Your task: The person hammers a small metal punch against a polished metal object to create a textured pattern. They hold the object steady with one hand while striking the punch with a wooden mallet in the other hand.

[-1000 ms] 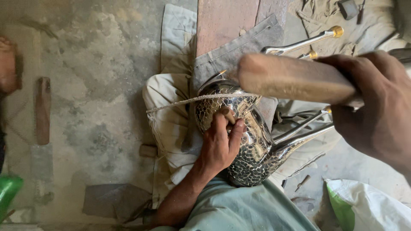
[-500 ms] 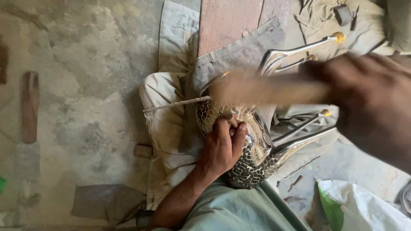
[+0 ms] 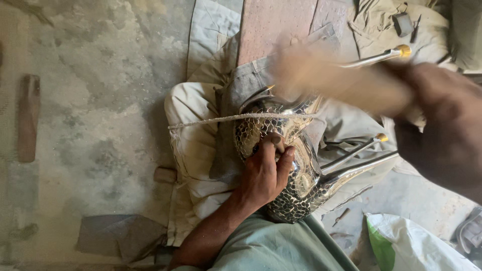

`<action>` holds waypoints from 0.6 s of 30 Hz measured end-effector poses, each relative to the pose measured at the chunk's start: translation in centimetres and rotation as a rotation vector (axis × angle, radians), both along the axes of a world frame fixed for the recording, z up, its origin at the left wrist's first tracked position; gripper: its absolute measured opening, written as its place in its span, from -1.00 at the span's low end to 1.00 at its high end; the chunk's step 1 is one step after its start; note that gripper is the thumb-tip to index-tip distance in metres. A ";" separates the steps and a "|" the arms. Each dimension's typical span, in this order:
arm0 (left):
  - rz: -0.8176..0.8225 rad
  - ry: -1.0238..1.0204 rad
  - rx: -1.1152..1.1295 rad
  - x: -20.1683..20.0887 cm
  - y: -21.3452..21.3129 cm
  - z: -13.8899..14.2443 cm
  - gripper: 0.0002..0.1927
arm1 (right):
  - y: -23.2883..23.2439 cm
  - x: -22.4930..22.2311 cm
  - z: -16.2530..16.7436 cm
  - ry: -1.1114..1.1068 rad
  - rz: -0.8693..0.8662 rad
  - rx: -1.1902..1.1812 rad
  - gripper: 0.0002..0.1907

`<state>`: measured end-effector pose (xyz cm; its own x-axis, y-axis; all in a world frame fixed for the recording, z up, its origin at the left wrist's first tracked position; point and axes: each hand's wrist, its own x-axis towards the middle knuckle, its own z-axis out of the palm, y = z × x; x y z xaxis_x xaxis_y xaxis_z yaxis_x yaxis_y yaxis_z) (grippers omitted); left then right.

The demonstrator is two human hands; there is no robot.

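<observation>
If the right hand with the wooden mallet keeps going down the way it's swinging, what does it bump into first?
Probably the small punch that the left hand presses on the shiny hammered metal vessel. The mallet in the right hand is blurred, so depth is uncertain.

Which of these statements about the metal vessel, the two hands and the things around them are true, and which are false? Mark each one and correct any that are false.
1. The left hand rests on a shiny hammered metal vessel. True.
2. The right hand holds a wooden mallet, which shows as a blur. True.
3. The vessel lies on bare concrete. False: it lies on folded cloth padding.
4. A cord runs across the vessel's upper part. True.
5. The white and green sack lies at the far left of the view. False: it lies at the lower right.
6. The left hand is spread open and flat. False: its fingers are curled into a loose fist.
</observation>
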<state>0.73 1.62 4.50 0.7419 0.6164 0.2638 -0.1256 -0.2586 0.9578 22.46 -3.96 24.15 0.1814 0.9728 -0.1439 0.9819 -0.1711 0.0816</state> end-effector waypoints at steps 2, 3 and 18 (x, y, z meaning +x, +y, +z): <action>-0.027 0.068 -0.018 0.0 0.1 0.1 -0.76 | 0.0 -0.2 0.0 -0.111 0.075 -0.059 -0.53; -0.044 0.101 -0.031 -0.1 0.1 0.1 -0.76 | 0.0 -0.3 0.2 -0.089 0.043 -0.050 -0.51; -0.020 0.086 -0.058 -1.2 -0.1 -1.7 -0.74 | -1.3 -1.5 0.5 -0.088 -0.025 -0.031 -0.52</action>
<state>-0.49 1.56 2.77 0.7725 0.6137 0.1629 -0.0472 -0.2003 0.9786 20.96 -5.22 24.66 0.2194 0.9631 -0.1562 0.9660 -0.1919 0.1734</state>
